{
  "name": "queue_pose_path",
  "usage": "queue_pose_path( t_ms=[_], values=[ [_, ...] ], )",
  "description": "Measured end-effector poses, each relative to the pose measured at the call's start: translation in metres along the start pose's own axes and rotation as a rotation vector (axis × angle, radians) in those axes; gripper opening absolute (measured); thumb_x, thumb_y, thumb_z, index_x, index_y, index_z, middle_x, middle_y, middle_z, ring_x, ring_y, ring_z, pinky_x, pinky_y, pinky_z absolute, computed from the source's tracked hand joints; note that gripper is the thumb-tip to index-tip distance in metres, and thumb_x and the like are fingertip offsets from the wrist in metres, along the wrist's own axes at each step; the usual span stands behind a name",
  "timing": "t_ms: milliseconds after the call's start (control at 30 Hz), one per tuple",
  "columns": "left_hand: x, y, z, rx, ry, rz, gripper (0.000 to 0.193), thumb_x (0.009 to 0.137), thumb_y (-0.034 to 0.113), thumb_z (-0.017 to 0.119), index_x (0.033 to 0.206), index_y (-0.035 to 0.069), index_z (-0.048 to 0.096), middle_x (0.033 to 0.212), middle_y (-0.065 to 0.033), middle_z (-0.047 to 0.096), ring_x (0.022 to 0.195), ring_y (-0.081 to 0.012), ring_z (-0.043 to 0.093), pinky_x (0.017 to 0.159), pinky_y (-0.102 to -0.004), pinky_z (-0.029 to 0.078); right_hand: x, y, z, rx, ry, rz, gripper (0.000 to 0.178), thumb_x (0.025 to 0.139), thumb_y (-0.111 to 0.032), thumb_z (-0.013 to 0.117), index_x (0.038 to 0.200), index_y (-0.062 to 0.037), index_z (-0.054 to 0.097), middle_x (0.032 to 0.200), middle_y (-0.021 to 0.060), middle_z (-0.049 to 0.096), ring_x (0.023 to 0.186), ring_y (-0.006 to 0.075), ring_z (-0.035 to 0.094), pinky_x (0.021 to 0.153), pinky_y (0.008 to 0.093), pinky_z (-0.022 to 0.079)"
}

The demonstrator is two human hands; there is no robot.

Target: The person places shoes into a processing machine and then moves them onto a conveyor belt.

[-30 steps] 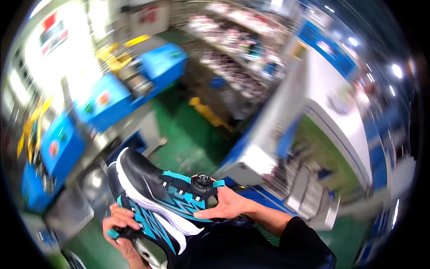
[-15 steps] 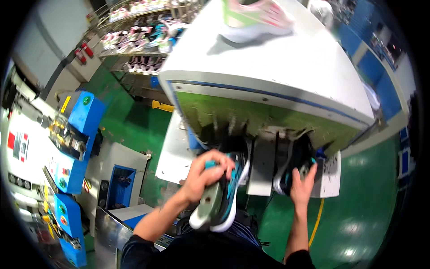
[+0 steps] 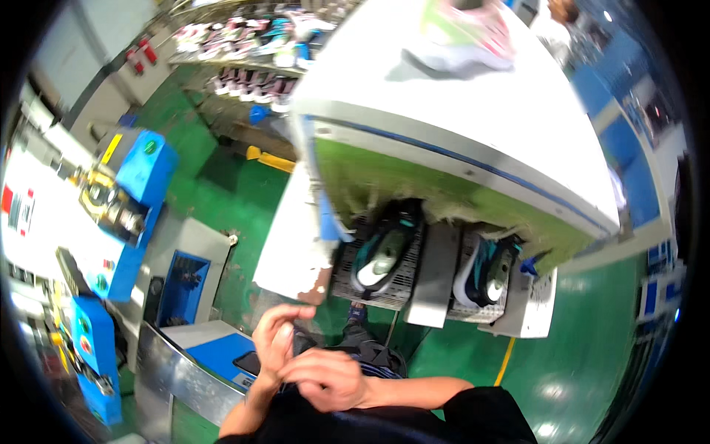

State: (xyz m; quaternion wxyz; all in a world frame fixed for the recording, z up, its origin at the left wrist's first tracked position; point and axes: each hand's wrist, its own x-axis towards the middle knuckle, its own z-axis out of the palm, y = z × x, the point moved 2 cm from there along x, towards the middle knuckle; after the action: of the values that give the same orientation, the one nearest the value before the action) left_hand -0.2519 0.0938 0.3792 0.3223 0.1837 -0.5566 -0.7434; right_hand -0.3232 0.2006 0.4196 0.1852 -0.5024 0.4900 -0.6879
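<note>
Close to my body, my left hand (image 3: 274, 342) is raised with its fingers apart and slightly bent, holding nothing. My right hand (image 3: 327, 379) crosses over to it, its fingers curled together against the base of the left hand; whatever they may pinch is hidden. Beyond my hands, a black and teal shoe (image 3: 403, 238) with a grey-green last (image 3: 386, 255) inside rests on a perforated metal tray (image 3: 347, 277). A second such shoe (image 3: 482, 266) stands on another tray to the right. Neither hand touches the shoes.
Above the shoes, a frayed green curtain (image 3: 451, 189) hangs from a white machine housing (image 3: 444, 111), with a pastel shoe (image 3: 470, 37) on top. A metal divider (image 3: 433, 285) separates the trays. Shoe racks (image 3: 244, 63) stand back left; blue machinery (image 3: 140, 177) is at left.
Both shoes were in my hands; now they stand on the trays, released. My hands have drawn back toward my body and come together, the right crossing to the left.
</note>
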Motion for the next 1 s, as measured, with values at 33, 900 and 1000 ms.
queue_pose_path(
  t_ms=[33,900,1000],
  values=[
    [-0.025,0.012,-0.027,0.015,0.122,-0.051,0.027,0.089,0.012,0.047,0.108,-0.007,0.05,0.103,-0.0201,0.062,0.098,-0.0244,0.06,0.093,-0.0356,0.044,0.011,-0.004,0.028,0.073,-0.143,-0.028,0.024,0.071,0.007,0.057,0.094,0.0013,0.061,0.092,0.0128,0.064,0.081,0.0285,0.064,0.073,0.0329,0.053],
    [-0.683,-0.167,-0.128,1.057,1.981,-0.81,0.057,0.074,0.028,0.062,0.124,0.004,0.049,0.133,-0.0168,0.043,0.125,-0.0344,0.038,0.105,-0.0502,0.026,-0.552,-0.14,0.555,0.411,-2.487,-1.135,0.089,0.068,-0.036,0.075,0.13,0.0105,0.03,0.113,0.0263,0.052,0.105,0.0392,0.053,0.087,0.0399,0.048],
    [-0.687,-0.146,-0.124,0.958,1.983,-0.628,0.043,0.07,0.02,0.063,0.11,0.002,0.058,0.113,-0.0167,0.057,0.111,-0.0365,0.05,0.1,-0.0499,0.033,-0.603,-0.132,0.54,0.133,-2.401,-1.169,0.068,0.065,-0.022,0.078,0.114,0.0044,0.04,0.099,0.0179,0.055,0.094,0.0331,0.058,0.072,0.0397,0.053]
  ],
)
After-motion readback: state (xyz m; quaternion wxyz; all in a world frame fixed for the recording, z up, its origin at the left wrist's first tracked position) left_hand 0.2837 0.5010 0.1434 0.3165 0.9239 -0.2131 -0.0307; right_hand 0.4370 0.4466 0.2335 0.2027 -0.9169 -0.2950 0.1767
